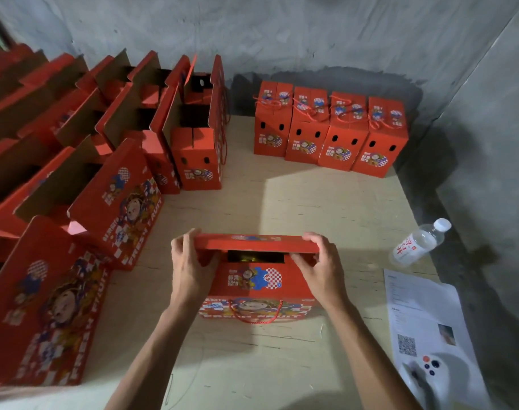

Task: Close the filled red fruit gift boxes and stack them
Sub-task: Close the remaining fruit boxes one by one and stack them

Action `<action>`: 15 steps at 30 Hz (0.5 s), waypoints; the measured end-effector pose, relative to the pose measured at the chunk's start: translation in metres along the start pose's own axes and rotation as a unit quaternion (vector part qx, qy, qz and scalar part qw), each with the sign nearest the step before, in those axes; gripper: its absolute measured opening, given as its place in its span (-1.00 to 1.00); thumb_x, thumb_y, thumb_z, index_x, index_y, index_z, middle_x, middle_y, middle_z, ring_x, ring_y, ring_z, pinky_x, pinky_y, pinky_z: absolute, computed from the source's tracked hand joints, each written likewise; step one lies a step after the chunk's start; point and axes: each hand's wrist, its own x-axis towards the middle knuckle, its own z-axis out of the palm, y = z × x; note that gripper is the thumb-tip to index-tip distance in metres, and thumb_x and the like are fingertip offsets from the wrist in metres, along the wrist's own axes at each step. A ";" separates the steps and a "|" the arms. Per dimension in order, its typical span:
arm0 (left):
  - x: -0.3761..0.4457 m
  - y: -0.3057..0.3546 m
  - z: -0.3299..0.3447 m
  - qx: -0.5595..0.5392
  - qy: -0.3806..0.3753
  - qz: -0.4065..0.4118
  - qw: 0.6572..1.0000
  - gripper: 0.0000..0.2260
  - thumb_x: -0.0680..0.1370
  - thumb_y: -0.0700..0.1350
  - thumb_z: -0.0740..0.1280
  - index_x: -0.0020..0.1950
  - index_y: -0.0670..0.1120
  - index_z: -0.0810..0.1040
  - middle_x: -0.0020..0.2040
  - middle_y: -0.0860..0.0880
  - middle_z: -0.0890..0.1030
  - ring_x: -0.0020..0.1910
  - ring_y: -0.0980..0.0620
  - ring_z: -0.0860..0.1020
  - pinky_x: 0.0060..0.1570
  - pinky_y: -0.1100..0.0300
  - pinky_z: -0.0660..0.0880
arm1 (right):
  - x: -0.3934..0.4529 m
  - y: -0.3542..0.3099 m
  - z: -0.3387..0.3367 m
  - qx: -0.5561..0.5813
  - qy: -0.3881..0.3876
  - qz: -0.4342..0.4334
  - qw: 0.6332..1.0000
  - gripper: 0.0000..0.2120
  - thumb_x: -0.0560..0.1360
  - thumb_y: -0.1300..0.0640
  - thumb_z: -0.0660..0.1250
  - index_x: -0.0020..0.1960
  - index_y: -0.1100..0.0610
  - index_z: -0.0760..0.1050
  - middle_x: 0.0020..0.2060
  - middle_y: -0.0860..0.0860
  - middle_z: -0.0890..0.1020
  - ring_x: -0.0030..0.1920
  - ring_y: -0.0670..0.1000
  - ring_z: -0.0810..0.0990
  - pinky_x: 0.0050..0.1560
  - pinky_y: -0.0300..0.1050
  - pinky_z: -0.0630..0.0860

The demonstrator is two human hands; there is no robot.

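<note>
Red gift box [256,287] sits centre-front on desk [326,202], rope handle facing the person. Left hand [190,266] & right hand [318,263] each curl round an end of top flap [255,243], prob. to fold it down evenly; dark gap shows it's not yet shut. Closed boxes [329,133] lined up at back wall, i.e. done lot; open boxes [113,137] wait at left.

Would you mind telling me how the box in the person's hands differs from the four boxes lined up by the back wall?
The held box is not yet shut: a dark gap shows under its top flap, while the four boxes by the wall have closed tops. Its rope handle hangs down the front; theirs lie across their tops. The left hand and right hand grip its flap; the four stand untouched. All share the same red printed design.
</note>
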 end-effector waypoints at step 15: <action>-0.009 -0.018 -0.001 0.068 -0.051 -0.007 0.996 -0.43 0.44 0.30 0.48 0.43 0.23 0.52 0.60 0.11 0.27 0.44 0.10 0.40 0.36 0.10 0.43 | -0.016 -0.001 -0.008 0.090 -0.065 0.062 0.992 -0.49 0.46 -0.14 0.53 0.37 -0.03 0.59 0.53 -0.09 0.40 0.44 -0.32 0.36 0.47 -0.28 0.33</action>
